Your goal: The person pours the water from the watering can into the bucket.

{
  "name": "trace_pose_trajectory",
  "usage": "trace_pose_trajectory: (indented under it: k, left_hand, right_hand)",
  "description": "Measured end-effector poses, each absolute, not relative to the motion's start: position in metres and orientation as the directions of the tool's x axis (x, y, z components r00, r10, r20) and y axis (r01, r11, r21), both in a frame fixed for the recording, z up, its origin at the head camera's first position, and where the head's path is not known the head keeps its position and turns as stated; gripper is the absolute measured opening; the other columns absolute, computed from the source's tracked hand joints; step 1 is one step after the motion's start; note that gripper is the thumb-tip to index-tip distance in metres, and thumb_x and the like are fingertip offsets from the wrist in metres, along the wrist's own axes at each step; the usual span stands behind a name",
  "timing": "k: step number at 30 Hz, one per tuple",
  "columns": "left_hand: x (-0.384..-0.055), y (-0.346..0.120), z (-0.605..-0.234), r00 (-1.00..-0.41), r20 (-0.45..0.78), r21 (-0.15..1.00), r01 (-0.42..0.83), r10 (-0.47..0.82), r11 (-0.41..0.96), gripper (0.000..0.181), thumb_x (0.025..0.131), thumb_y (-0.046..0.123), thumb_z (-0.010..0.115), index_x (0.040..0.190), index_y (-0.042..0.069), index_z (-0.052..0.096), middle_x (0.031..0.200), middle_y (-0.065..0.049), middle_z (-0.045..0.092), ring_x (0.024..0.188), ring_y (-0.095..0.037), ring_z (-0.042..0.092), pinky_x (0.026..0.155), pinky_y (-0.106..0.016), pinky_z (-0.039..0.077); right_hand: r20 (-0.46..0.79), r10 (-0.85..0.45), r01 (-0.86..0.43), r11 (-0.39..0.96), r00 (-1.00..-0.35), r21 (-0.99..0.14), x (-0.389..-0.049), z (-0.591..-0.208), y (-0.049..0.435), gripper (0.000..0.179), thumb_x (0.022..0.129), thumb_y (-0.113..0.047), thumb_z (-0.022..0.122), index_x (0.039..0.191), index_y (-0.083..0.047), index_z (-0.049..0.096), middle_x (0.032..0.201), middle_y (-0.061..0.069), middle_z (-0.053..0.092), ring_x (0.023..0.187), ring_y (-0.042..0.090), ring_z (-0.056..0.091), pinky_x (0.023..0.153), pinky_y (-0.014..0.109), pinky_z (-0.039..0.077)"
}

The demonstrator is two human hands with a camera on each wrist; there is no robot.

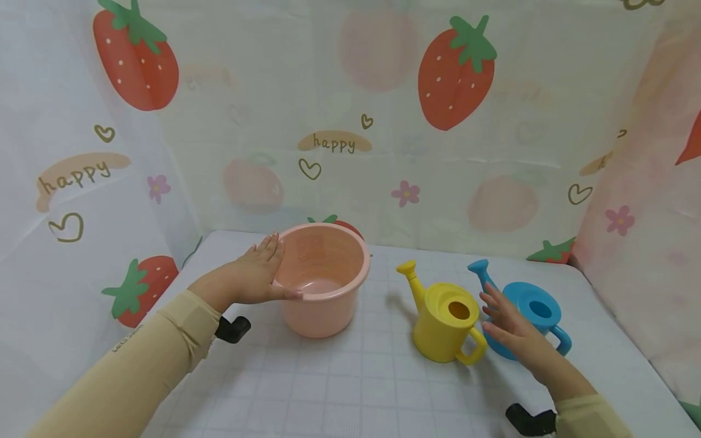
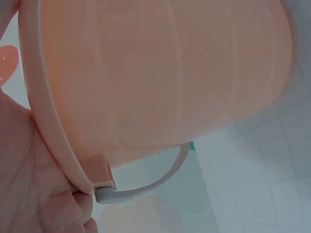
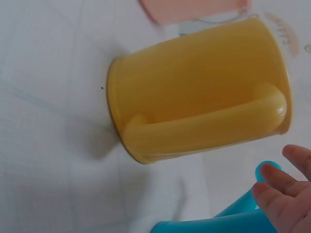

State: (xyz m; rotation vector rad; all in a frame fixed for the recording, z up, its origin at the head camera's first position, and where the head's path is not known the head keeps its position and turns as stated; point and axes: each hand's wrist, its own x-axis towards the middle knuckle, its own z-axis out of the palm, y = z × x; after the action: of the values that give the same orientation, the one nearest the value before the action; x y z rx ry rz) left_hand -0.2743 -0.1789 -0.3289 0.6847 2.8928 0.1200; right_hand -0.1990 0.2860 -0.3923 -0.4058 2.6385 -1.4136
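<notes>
A pink bucket (image 1: 320, 313) stands upright on the table, with a grey handle (image 2: 146, 190) showing behind it in the left wrist view. My left hand (image 1: 249, 274) rests on the bucket's left rim, its fingers straight and the thumb along the front edge. A yellow watering can (image 1: 440, 328) sits right of the bucket, spout up to the left. Beside it is a blue watering can (image 1: 528, 298), partly hidden by my right hand (image 1: 515, 334). That hand has its fingers spread and empty, in front of the blue can and just right of the yellow one.
The white table (image 1: 350, 395) has a faint grid pattern. A printed cloth (image 1: 328, 73) with strawberries and hearts hangs along the back and both sides. A black wrist mount (image 1: 530, 421) juts out below the right hand, another (image 1: 233, 329) by the left wrist.
</notes>
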Motion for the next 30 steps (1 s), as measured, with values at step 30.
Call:
trace_pose_trajectory:
  k: [30]
  left_hand:
    - [-0.275, -0.177, -0.329, -0.883, -0.12, 0.121, 0.441, 0.454, 0.889, 0.123, 0.069, 0.084, 0.037, 0.143, -0.008, 0.003, 0.149, -0.026, -0.005, 0.138, -0.037, -0.004, 0.109, -0.053, 0.007]
  right_hand:
    - [-0.214, -0.107, 0.129, 0.522, -0.971, -0.843, -0.2, -0.432, 0.281, 0.081, 0.085, -0.03, 0.065, 0.148, -0.019, 0.016, 0.146, 0.021, 0.027, 0.129, 0.041, 0.031, 0.095, 0.048, 0.04]
